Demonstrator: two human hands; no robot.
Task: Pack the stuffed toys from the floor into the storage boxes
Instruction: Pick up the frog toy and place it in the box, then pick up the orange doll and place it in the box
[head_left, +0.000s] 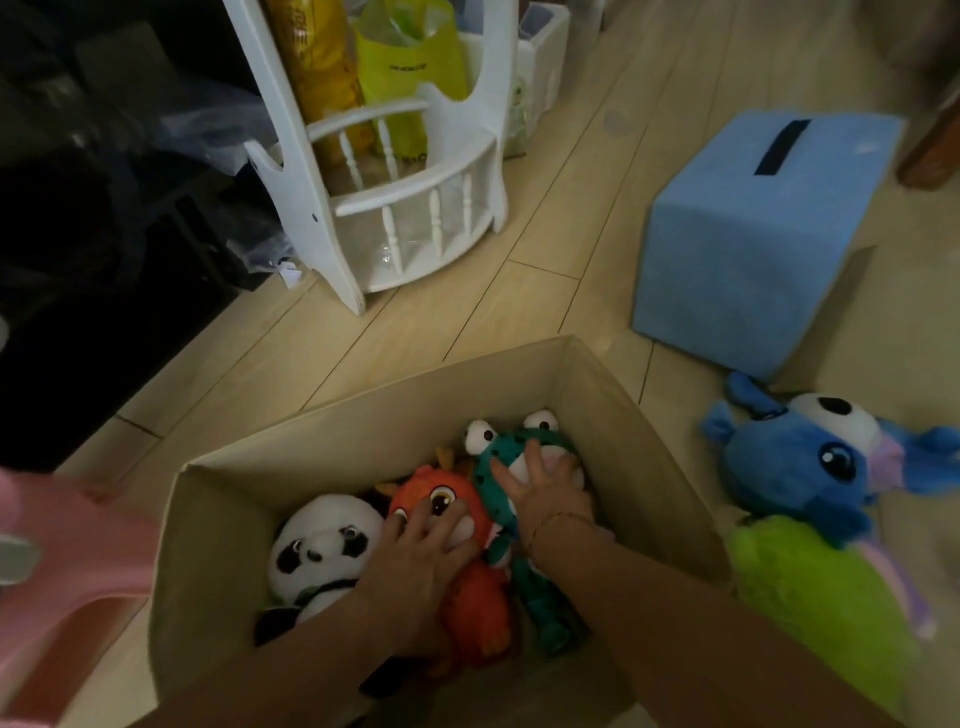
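Now both hands press down inside the cardboard box (613, 415): left hand (415, 561) fingers spread on the orange toy (467, 587), right hand (545, 493) splayed on the frog (540, 608). Right of the box, nearer the right hand, lies the blue toy (789, 467).

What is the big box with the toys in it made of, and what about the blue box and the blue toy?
The beige box looks like cardboard or stiff fabric board: flat, matte walls with sharp folded corners. The blue box seems covered in soft, felt-like cloth, fuzzy and dull, with a dark strip on top. The blue toy looks like plush fabric with shiny eyes.
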